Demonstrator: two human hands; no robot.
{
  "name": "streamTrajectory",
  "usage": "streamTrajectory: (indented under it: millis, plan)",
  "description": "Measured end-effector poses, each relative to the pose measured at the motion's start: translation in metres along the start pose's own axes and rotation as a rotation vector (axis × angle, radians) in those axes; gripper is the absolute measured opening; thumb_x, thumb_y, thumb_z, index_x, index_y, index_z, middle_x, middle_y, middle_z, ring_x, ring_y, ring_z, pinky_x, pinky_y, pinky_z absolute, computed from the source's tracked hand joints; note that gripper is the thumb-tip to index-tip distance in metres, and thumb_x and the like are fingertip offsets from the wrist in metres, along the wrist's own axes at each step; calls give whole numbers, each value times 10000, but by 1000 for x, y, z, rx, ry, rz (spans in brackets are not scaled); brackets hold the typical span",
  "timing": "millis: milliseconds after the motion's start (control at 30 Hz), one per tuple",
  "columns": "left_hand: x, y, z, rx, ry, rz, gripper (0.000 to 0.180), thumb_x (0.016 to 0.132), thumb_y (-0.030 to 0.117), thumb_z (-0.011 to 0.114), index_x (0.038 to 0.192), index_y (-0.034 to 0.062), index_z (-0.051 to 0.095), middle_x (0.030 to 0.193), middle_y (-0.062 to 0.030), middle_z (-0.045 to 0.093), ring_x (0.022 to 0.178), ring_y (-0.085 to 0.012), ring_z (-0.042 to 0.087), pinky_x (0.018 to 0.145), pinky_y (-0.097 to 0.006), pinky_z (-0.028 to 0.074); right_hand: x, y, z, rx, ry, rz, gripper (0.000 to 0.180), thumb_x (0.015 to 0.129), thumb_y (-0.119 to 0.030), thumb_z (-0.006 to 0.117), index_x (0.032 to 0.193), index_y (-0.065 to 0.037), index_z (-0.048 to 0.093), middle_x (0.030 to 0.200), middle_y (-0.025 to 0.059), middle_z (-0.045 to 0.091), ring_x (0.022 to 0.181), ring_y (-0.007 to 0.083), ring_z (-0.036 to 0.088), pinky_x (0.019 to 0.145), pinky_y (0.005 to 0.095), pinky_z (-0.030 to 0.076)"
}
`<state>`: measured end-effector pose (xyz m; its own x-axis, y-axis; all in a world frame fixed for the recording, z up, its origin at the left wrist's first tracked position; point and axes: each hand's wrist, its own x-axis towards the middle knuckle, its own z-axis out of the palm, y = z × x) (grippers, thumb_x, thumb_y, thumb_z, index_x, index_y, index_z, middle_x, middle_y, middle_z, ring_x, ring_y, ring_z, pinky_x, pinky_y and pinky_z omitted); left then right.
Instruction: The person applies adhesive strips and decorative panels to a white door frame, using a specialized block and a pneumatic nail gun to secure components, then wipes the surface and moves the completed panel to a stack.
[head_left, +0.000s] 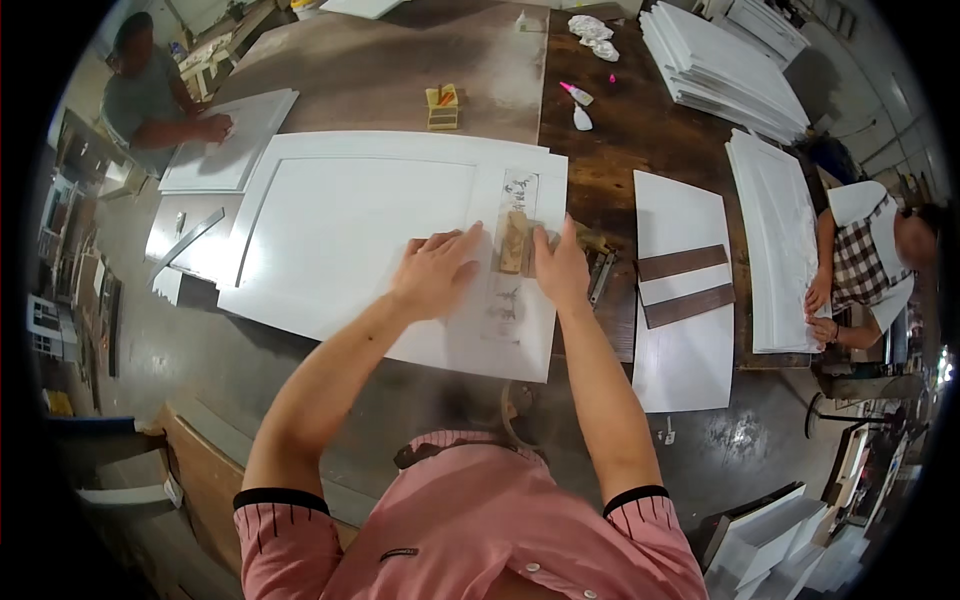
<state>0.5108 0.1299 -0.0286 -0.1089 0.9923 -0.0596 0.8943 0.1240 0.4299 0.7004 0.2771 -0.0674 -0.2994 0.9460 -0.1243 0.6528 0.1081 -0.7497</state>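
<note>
A large white door-like panel (350, 240) with a recessed field lies on the table in front of me. My left hand (438, 275) rests on it, fingers spread and holding nothing. Near the panel's right end is a narrow pale rectangle (500, 310) with dark marks and a tan patch (514, 243) in its middle. My right hand (562, 270) is just right of that patch, at the panel's right edge. Its thumb and a finger point forward, apart; its other fingers are hidden.
Beyond lie a yellow box (442, 107), a small white bottle (582, 118) and crumpled white paper (594, 38). Two brown strips (685, 305) lie across a white board (680, 370) at right. White panels (715, 80) are stacked farther off. One person (150, 90) works at left, another (865, 250) at right.
</note>
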Motion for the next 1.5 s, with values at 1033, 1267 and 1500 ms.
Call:
streamTrajectory:
  millis: [1033,1267,1500]
  plan:
    - [14,-48,13,-156,234,391,349,952,220,679,1269,79,648,1404,-58,609,1374,-281,488,1216,-571,280,-160,207,35,658,874,588,378,1044,-434,609,1006,-64,678,929,6,679,800,113,610,650,269,442]
    - [-49,-57,-5,-108,-50,777,183,886,286,756,889,114,695,1417,-39,645,1424,-209,488,1227,-566,293,-151,109,19,544,788,310,447,1085,-358,552,914,20,719,858,62,694,799,166,627,768,319,501]
    - [-54,-7,-4,77,-289,981,765,931,504,671,1586,196,423,1576,35,510,1483,-171,428,1270,-588,220,-137,5,21,29,347,-277,381,1090,-269,477,1335,-28,642,1211,111,705,1159,254,603,980,394,462]
